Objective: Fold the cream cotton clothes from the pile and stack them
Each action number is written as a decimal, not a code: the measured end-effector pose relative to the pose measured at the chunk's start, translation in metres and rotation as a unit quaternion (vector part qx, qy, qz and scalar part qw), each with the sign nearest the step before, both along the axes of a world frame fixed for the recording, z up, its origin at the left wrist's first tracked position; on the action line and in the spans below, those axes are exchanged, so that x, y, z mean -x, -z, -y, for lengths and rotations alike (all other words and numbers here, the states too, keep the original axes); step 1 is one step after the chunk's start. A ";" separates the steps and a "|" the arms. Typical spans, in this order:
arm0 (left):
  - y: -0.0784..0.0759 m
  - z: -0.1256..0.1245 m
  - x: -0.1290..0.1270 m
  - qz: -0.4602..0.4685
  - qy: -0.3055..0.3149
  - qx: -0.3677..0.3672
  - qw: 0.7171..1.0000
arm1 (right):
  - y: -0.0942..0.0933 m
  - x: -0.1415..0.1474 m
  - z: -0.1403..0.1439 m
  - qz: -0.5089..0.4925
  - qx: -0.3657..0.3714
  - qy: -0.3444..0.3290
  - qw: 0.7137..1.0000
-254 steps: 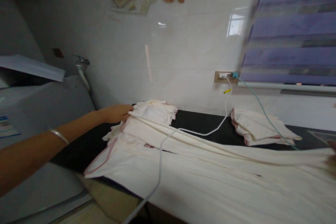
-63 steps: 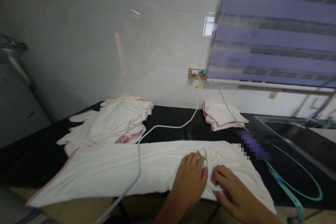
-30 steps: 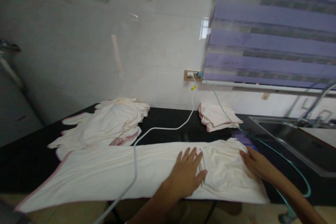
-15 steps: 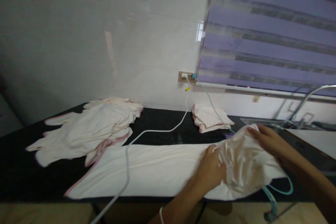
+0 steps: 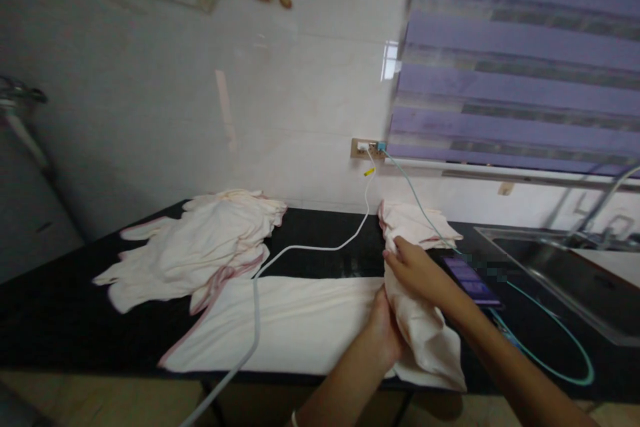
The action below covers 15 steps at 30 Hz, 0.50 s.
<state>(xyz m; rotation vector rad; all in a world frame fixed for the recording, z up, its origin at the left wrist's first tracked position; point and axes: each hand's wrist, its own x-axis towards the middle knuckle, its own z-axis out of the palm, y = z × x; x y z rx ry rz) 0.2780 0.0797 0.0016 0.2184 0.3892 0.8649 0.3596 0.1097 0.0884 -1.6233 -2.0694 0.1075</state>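
My two hands folding one end of a long cream cloth (image 5: 300,320) on a black counter (image 5: 60,320).

My right hand (image 5: 417,270) pinches the raised, doubled-over right end of the cloth in its grip, while my left hand (image 5: 383,333) presses against the fold from beneath, fingers hidden, so I cannot tell its grip. The rest lies flat along the counter's front edge. A white cable (image 5: 320,248) crosses it; a heap of cloths (image 5: 200,247) lies left, a folded pile (image 5: 415,223) behind, a phone (image 5: 473,280) just right.
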 end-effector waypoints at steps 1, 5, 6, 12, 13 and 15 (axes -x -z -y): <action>0.002 0.005 0.006 -0.007 -0.007 0.004 1.000 | 0.004 0.010 -0.003 0.006 0.015 -0.011 1.000; 0.018 0.023 0.022 -0.005 -0.018 -0.012 1.000 | 0.023 0.041 -0.010 0.004 0.077 -0.046 0.996; 0.021 0.026 0.023 0.001 -0.027 -0.008 1.000 | 0.028 0.047 -0.010 -0.004 0.094 -0.051 0.994; 0.026 0.030 0.025 -0.008 -0.093 -0.039 0.995 | 0.043 0.056 -0.001 -0.123 0.180 -0.131 0.967; 0.025 0.030 0.026 -0.010 -0.090 -0.053 0.995 | 0.043 0.052 0.001 -0.147 0.181 -0.139 0.962; 0.024 0.030 0.028 -0.020 -0.081 -0.083 0.993 | 0.039 0.041 0.008 -0.199 0.170 -0.149 0.954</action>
